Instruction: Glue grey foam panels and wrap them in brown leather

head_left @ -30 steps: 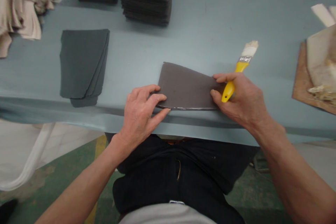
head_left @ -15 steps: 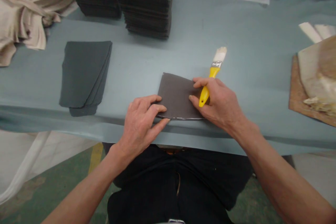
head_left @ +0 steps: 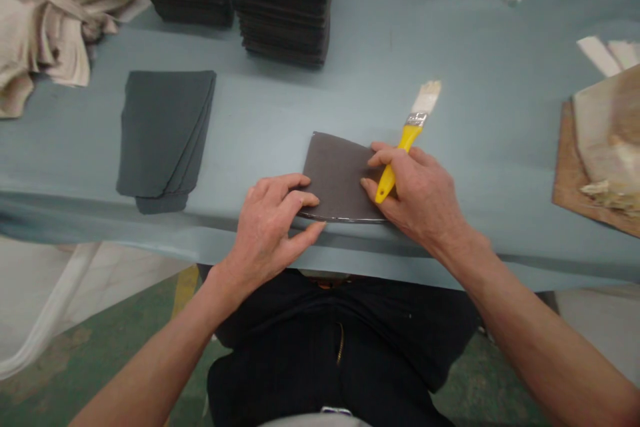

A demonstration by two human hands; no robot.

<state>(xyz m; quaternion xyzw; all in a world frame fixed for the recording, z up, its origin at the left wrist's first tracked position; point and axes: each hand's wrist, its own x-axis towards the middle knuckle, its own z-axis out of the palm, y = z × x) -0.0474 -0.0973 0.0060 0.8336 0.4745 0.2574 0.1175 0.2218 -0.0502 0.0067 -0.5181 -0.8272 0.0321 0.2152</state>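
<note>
A dark grey, curved-edged sheet (head_left: 336, 177) lies near the front edge of the table, its front rim shiny; whether it is one layer or several I cannot tell. At its left end, my left hand (head_left: 273, 217) rests with fingers apart, fingertips on the sheet and thumb at the front rim. My right hand (head_left: 423, 197) holds a yellow-handled paintbrush (head_left: 411, 133), its pale bristles pointing away from me. The fingertips of that same hand touch the sheet's right side, hiding that end.
Fanned dark green-grey pieces (head_left: 163, 133) lie to the left. Tall stacks of black pieces (head_left: 285, 13) stand behind. Beige cloth (head_left: 55, 20) is heaped at far left. On the right, a brown board (head_left: 565, 167) carries a glue-crusted, pale object (head_left: 607, 127).
The view has shifted slightly, so the table things sit a little higher. My left thumb has eased slightly off the sheet's front rim. The brush tilts a bit more to the right.
</note>
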